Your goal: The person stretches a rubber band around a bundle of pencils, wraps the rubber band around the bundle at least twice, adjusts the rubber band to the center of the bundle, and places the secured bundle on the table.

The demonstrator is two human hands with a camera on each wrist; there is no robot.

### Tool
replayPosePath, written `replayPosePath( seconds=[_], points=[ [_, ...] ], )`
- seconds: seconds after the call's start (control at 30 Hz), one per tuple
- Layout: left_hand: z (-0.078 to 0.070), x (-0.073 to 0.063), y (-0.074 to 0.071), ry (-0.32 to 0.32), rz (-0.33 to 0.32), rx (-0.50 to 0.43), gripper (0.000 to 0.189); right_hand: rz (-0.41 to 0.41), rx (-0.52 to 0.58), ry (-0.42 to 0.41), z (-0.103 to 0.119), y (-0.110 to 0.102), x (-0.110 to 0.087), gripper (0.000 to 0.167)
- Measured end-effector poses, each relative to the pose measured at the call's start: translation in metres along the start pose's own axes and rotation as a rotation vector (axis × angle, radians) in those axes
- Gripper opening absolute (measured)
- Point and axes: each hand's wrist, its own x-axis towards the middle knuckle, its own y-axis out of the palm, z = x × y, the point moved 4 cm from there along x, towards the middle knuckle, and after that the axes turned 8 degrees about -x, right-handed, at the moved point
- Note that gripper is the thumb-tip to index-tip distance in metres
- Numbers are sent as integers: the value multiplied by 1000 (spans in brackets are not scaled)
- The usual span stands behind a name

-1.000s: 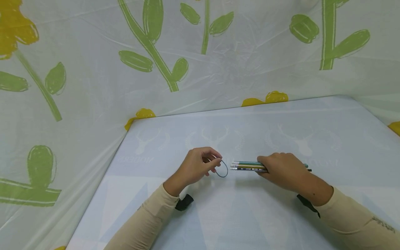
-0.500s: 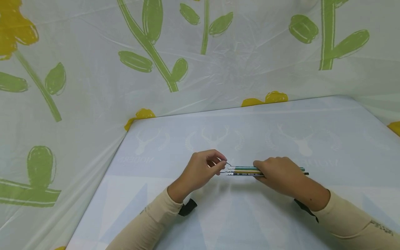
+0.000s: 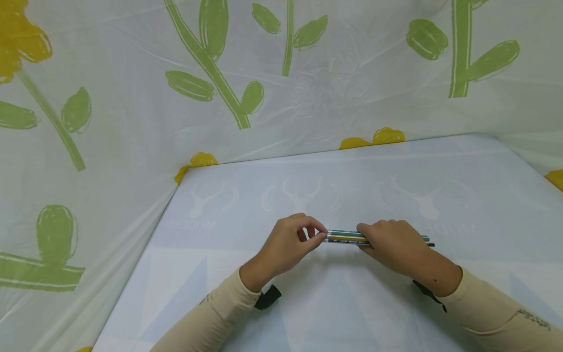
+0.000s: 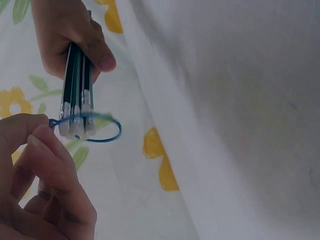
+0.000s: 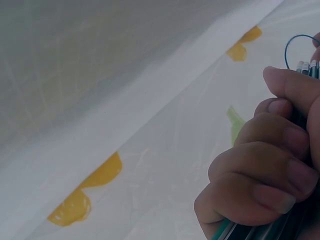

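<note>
A bundle of several pencils (image 3: 347, 237) lies in the grip of my right hand (image 3: 396, 244), eraser ends pointing left toward the other hand. Curled fingers of that hand (image 5: 260, 165) wrap the bundle in the right wrist view. Between thumb and forefinger my left hand (image 3: 288, 242) pinches a thin blue rubber band (image 4: 107, 141). In the left wrist view, the loop stands around the white eraser tips (image 4: 77, 131), extending past them to the right. The right wrist view shows the band's arc (image 5: 286, 50) beside the eraser ends.
Both hands are above a pale table (image 3: 343, 303) with faint deer prints. Behind it hangs a white sheet (image 3: 132, 98) with green stems and yellow flowers. A dark strap piece (image 3: 267, 297) shows beneath the left wrist.
My left hand has moved right with the rubber band, bringing the loop to the pencils' eraser ends. The right hand shifted slightly left with the bundle, then stayed nearly still.
</note>
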Motion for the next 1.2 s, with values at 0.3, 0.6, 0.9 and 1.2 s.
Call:
replayPosePath(
  seconds=[0.3, 0.6, 0.9, 1.2],
  points=[
    [-1, 1, 3, 8, 23, -39, 12, 25, 11, 55, -3, 0, 3, 22],
    [-2, 0, 4, 3, 37, -54, 16, 18, 32, 88, -6, -4, 3, 23],
    [-2, 0, 6, 3, 39, -88, 15, -11, 50, 106, -8, -6, 4, 21],
    [-2, 0, 6, 12, 19, -77, 13, -67, 59, 104, -9, -9, 4, 23]
  ],
)
